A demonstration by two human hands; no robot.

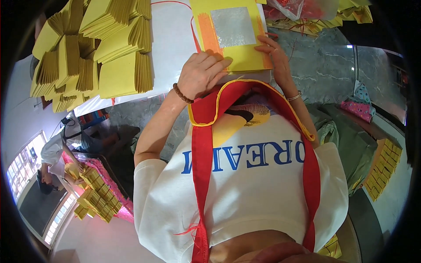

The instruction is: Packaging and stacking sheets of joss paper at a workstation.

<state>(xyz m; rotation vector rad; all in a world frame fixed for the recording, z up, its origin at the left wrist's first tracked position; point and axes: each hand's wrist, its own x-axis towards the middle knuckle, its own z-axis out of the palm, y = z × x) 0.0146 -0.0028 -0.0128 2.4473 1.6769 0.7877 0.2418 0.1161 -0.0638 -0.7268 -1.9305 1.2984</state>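
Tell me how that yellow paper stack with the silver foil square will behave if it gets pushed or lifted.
The yellow paper stack looks thin-leaved, so it would probably flop at unsupported edges. The left hand lies flat on it and the right hand steadies its side, which suggests loose sheets apt to slide or fan apart. The foil square looks smooth, possibly slippery and easily creased.

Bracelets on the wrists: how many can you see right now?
2. A brown beaded bracelet sits on the left hand wrist; a thin pale bracelet is on the right hand wrist. Both hands press on the yellow paper stack.
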